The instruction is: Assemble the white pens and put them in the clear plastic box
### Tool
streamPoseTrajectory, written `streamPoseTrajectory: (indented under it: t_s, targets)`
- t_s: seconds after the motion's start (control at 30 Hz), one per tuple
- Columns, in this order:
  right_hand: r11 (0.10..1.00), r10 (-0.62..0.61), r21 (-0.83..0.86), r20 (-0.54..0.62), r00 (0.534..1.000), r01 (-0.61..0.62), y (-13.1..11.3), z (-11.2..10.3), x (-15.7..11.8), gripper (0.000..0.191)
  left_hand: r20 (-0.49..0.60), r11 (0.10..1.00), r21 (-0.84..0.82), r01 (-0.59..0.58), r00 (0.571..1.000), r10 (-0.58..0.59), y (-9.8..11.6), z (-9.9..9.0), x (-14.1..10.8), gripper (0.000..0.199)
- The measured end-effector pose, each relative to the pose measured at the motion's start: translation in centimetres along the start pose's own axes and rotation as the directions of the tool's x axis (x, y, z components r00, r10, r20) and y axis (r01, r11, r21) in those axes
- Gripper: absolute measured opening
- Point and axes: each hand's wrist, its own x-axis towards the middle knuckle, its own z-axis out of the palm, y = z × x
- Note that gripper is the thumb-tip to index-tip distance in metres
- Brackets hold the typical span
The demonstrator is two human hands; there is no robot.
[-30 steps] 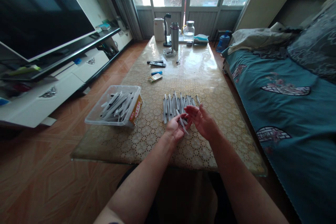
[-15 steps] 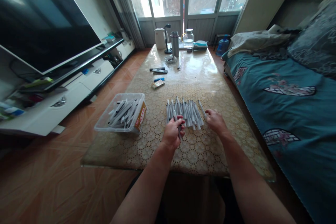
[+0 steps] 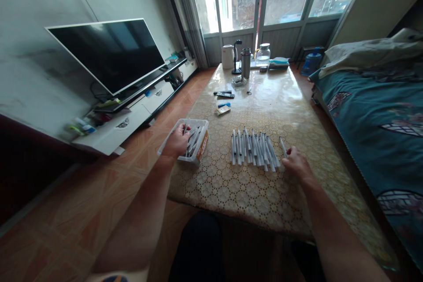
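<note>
Over the clear plastic box (image 3: pixel 204 137), my left hand (image 3: pixel 176 142) is closed around a pen (image 3: pixel 184 129), its end poking up past my fingers. Inside that box lie several grey-white pens (image 3: pixel 194 139) in a loose heap. To the right, my right hand (image 3: pixel 296 163) pinches a single whitish pen with a dark tip (image 3: pixel 283 146), slanted near the tabletop. Just left of this hand, many similar pens (image 3: pixel 254 147) lie side by side in an uneven row, their dark ends mostly pointing away from me.
The long table (image 3: pixel 231 194) has a patterned cover. Beyond the pens are a small carton (image 3: pixel 223 110), remote controls (image 3: pixel 225 95), a glass ashtray (image 3: pixel 239 81), a steel flask (image 3: pixel 246 64), a white kettle (image 3: pixel 228 56) and a glass jug (image 3: pixel 263 54). A bed (image 3: pixel 373 101) stands right.
My left hand has moved left with its pen, from beside the row to over the box. My right hand still holds its pen right of the row. The view has turned left.
</note>
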Motion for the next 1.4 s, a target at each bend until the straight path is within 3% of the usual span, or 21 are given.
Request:
streamPoseTrajectory:
  t_s: [0.1,0.17,0.23,0.33,0.43,0.47,0.53,0.6,0.7,0.8,0.9,0.97,1.1,1.27,1.4]
  targets:
    - [0.951,0.058,0.300,0.073,0.996,-0.078,0.0,-0.7,0.0,0.039,0.000,0.912,0.401,-0.085,0.996,0.093,-1.0,-1.0,2.7,0.008]
    - [0.852,0.058,0.510,0.139,0.989,-0.122,-0.3,-1.2,-0.4,0.038,0.018,0.873,0.481,-0.081,0.996,0.082,-1.1,-0.9,3.3,0.012]
    - [0.702,0.042,0.691,0.204,0.978,-0.174,-1.0,-1.9,-1.0,0.035,0.039,0.883,0.456,-0.113,0.993,0.107,-0.5,-0.4,2.7,0.017]
    - [0.457,-0.018,0.852,0.297,0.955,-0.256,-2.3,-2.7,-1.9,0.029,-0.003,0.928,0.299,-0.222,0.972,0.234,1.6,0.9,-0.4,0.022]
    - [0.240,-0.119,0.919,0.348,0.930,-0.313,-3.4,-3.1,-2.5,0.023,-0.053,0.956,0.000,-0.294,0.955,0.293,4.0,4.3,-5.5,0.024]
    - [0.184,-0.159,0.925,0.361,0.919,-0.331,-3.7,-3.1,-2.7,0.022,-0.023,0.947,-0.162,-0.276,0.961,0.276,4.5,5.9,-7.2,0.024]
    - [0.112,-0.234,0.917,0.399,0.887,-0.383,-4.1,-2.8,-3.0,0.021,0.153,0.880,-0.465,-0.103,0.969,0.194,4.9,9.9,-10.4,0.022]
    - [0.080,-0.289,0.888,0.456,0.842,-0.453,-4.6,-2.2,-3.5,0.017,0.343,0.767,-0.625,0.148,0.934,0.100,4.5,13.7,-12.5,0.025]
    - [0.045,-0.355,0.837,0.524,0.774,-0.546,-5.5,-1.1,-4.6,0.019,0.402,0.623,-0.727,0.287,0.914,0.047,3.1,17.6,-13.3,0.030]
    - [0.093,-0.457,0.805,0.558,0.693,-0.586,-6.6,-0.5,-5.8,0.024,0.445,0.585,-0.745,0.320,0.892,0.078,2.1,18.6,-12.1,0.023]
    - [0.101,-0.534,0.781,0.565,0.629,-0.616,-7.4,-0.5,-6.9,0.026,0.556,0.542,-0.729,0.417,0.823,0.115,1.5,18.3,-11.0,0.027]
    - [0.070,-0.555,0.769,0.559,0.616,-0.636,-7.8,-0.5,-7.3,0.028,0.580,0.496,-0.742,0.451,0.803,0.136,1.4,18.1,-10.7,0.026]
    - [0.078,-0.541,0.744,0.591,0.599,-0.663,-8.2,-0.2,-7.9,0.041,0.534,0.448,-0.793,0.414,0.826,0.182,1.6,18.1,-11.1,0.021]
    - [0.064,-0.456,0.787,0.570,0.683,-0.614,-8.8,0.0,-8.6,0.048,0.528,0.437,-0.792,0.426,0.837,0.140,2.0,18.4,-11.4,0.025]
    - [0.080,-0.433,0.788,0.579,0.690,-0.611,-8.8,-0.1,-8.5,0.044,0.485,0.458,-0.808,0.369,0.859,0.164,1.9,18.6,-11.4,0.026]
